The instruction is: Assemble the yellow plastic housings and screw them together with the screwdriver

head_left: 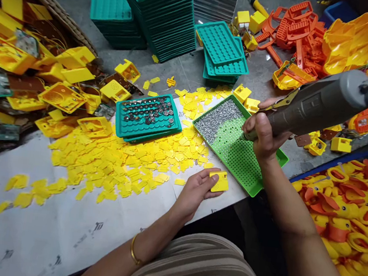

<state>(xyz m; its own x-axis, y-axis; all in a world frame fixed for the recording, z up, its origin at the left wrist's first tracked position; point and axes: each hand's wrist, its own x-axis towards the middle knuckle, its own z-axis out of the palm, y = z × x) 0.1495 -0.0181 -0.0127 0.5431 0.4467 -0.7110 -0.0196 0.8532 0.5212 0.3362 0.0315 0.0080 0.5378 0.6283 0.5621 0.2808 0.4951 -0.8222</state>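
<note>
Near the table's front edge, my left hand (197, 189) is closed on a small yellow plastic case (219, 181) with speaker holes, its thumb on top. My right hand (265, 137) wraps round a grey electric screwdriver (324, 100), tip pointing down and left over the green perforated tray (244, 164). The driver's bit is mostly hidden by my fingers. Many small silver screws (217, 117) lie in the far left part of that tray. Left of it stands a teal tray (149, 126) holding rows of small round dark metallic parts.
Loose yellow flat pieces (116, 161) cover much of the table. Stacks of teal trays (158, 21) stand at the back. Yellow cases with wires (64, 95) pile up at the left. Orange handles (296, 28) lie back right; a bin of yellow-orange duck-shaped parts (345, 222) is at right.
</note>
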